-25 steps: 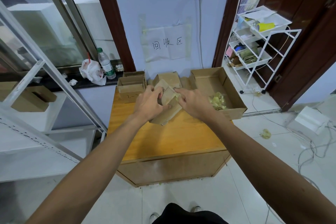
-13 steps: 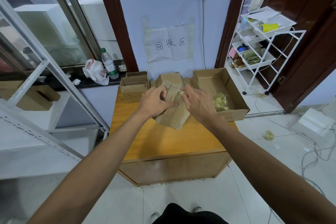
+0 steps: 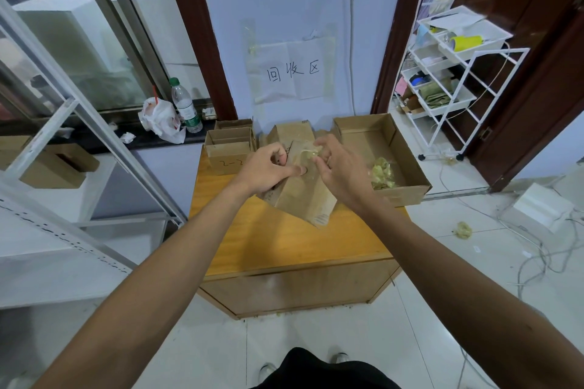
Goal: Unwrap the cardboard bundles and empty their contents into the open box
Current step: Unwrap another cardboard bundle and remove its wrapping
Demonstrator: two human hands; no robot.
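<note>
Currently unwrapping: cardboard bundle (image 3: 305, 199) tilted on the wooden table (image 3: 278, 246), left hand (image 3: 267, 170) curled round its top, right hand (image 3: 343, 172) pinching yellowish tape (image 3: 311, 153); next, I judge, peel it free, then tip contents into the open box (image 3: 409, 151) alongside

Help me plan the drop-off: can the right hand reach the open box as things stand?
Probably yes. The right hand, pinching a yellowish strip, hovers right beside the open box; its top is uncovered and nothing stands between them.
</note>
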